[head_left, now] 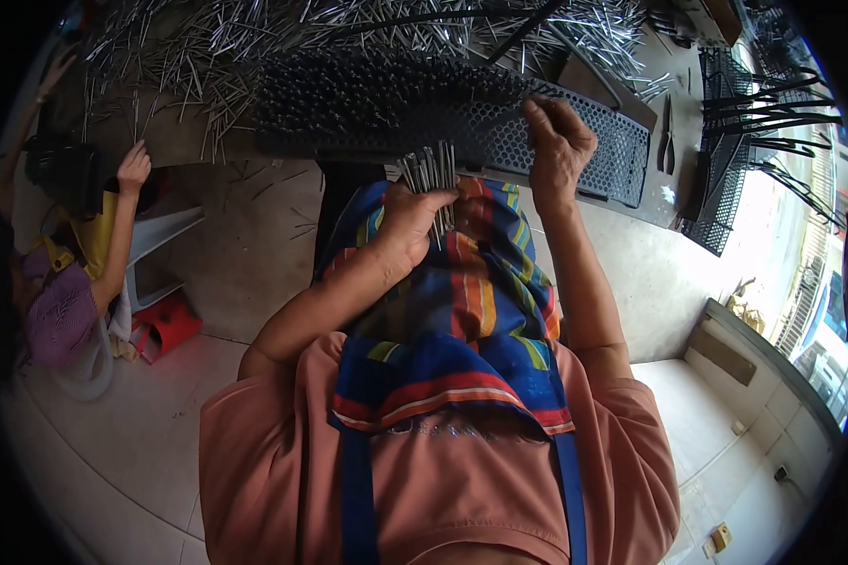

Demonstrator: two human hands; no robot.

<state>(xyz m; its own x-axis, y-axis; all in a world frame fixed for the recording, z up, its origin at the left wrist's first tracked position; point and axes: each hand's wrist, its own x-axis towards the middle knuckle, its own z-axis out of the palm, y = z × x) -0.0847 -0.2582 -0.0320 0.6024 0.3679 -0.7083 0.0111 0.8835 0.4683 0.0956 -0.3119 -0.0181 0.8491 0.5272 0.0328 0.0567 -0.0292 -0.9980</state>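
Note:
My left hand (407, 224) is closed around a bundle of thin metal rods (432, 169), held upright above my lap at the table's front edge. My right hand (563, 151) hovers over a dark perforated board (617, 165), thumb and fingers pinched together. Whatever lies between those fingertips is too small to make out. Many dark pins (367, 94) stand upright in the board's holes across its left and middle part. Toward the right, the holes show bare.
Loose metal rods (207, 56) lie heaped at the back and left. Pliers (668, 141) rest right of the board, near dark perforated racks with hooks (725, 141). At left, a co-worker's hand (134, 169) holds thin rods. A red container (167, 325) is on the floor.

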